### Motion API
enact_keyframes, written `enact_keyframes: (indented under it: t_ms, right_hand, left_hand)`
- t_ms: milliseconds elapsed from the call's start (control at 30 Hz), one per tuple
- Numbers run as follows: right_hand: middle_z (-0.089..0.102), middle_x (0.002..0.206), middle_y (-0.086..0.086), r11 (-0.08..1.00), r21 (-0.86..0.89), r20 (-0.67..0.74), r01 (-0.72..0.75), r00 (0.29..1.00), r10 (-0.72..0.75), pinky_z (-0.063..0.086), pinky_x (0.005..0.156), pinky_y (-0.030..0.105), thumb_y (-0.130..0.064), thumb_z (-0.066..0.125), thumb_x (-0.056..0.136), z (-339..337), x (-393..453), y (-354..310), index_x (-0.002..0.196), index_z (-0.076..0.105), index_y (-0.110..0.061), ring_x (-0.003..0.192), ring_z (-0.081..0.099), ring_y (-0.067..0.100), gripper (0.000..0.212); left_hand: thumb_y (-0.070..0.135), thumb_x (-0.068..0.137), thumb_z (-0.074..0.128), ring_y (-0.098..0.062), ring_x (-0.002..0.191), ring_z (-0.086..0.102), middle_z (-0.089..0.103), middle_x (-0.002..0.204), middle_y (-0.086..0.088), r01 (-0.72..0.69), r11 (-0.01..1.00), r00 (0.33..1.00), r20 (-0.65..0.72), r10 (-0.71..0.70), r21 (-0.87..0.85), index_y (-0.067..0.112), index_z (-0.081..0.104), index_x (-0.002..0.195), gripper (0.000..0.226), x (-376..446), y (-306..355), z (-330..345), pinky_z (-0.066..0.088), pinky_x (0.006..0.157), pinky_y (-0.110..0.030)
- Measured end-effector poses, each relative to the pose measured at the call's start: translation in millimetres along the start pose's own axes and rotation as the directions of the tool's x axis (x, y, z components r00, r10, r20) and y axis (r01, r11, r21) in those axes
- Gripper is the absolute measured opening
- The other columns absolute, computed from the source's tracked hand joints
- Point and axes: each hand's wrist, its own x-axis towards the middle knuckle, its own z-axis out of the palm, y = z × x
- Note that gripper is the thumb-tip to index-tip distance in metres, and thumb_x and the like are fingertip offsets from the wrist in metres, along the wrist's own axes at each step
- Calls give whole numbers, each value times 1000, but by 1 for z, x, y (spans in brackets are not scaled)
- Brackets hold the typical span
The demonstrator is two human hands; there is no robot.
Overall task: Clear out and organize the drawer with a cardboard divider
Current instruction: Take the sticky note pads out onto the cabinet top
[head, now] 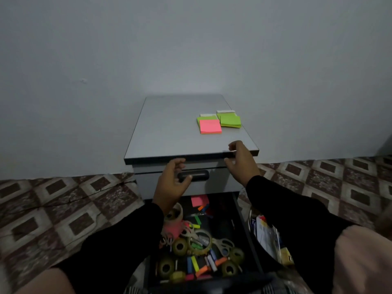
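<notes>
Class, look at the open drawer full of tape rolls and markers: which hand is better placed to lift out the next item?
Left, probably. The left hand hangs empty above the open drawer; the right hand is farther, up at the cabinet top edge.

Grey drawer cabinet (169,132) against the wall, pink sticky notes (210,126) and green sticky notes (230,121) on top. Lower drawer (246,230) pulled out, full of tape rolls (179,246), scissors (222,244), coloured markers. Left hand (172,179) at the upper drawer's black handle (196,175), fingers loosely curled. Right hand (240,161) at the cabinet top's front edge, fingers curled.
</notes>
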Motion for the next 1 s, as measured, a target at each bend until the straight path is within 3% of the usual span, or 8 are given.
enact_keyframes:
  t_ms: [167,267,433,600,667,733,867,1000]
  right_hand:
    - [51,126,11,995,-84,80,58,995,-51,37,92,27,-11,56,90,6,-47,5,123,46,-4,117,47,26,36]
    - [50,126,12,996,-81,140,45,990,-34,37,92,27,-10,56,90,19,-66,12,122,47,-3,117,48,26,34]
    - [49,124,12,992,-124,275,-4,961,39,37,91,27,-9,58,87,48,-87,27,119,49,-5,113,50,26,34]
    - [48,124,14,985,-171,382,-38,919,102,36,90,26,-6,61,84,81,-104,47,118,50,-4,114,50,28,36]
    - [46,125,14,982,-181,432,-56,892,130,35,92,27,-4,60,84,93,-109,57,118,49,-4,115,49,28,35]
    - [45,124,13,977,-203,470,-64,869,155,37,92,28,-3,59,84,102,-114,66,116,50,-5,113,49,30,33]
    - [47,123,15,962,-249,494,-109,840,223,38,90,27,-1,59,82,116,-121,86,116,52,-4,113,50,31,34]
    - [47,127,13,949,-272,526,-158,802,284,39,93,28,-2,58,84,127,-128,100,115,52,-6,118,48,29,32]
  left_hand:
    - [4,83,66,-15,106,52,54,113,-2,153,981,987,30,-158,115,9,48,123,44,-51,-37,-28,44,90,-26]
    - [10,83,68,-16,100,53,54,107,-3,207,963,974,59,-220,173,8,49,122,43,-74,-51,-35,43,85,-25]
    - [47,64,62,-21,97,58,58,107,-5,294,927,931,152,-333,231,19,49,117,61,-95,-73,-35,51,87,-40]
    - [13,84,67,-16,93,53,53,105,-4,295,891,895,227,-384,345,5,50,122,43,-97,-100,-24,42,68,-9]
    - [11,84,66,-12,90,52,54,105,-1,254,876,894,247,-375,410,6,53,119,38,-97,-114,-22,38,62,-2]
    - [15,84,67,-11,90,53,56,106,-1,234,864,884,272,-380,446,9,56,116,35,-96,-124,-21,36,65,-4]
    - [20,81,70,-17,94,61,61,107,-4,260,844,851,302,-430,469,11,59,108,30,-98,-140,-19,49,81,-29]
    - [14,84,68,-14,96,57,57,106,-3,241,809,827,323,-460,537,4,59,115,34,-103,-149,-19,35,72,-10]
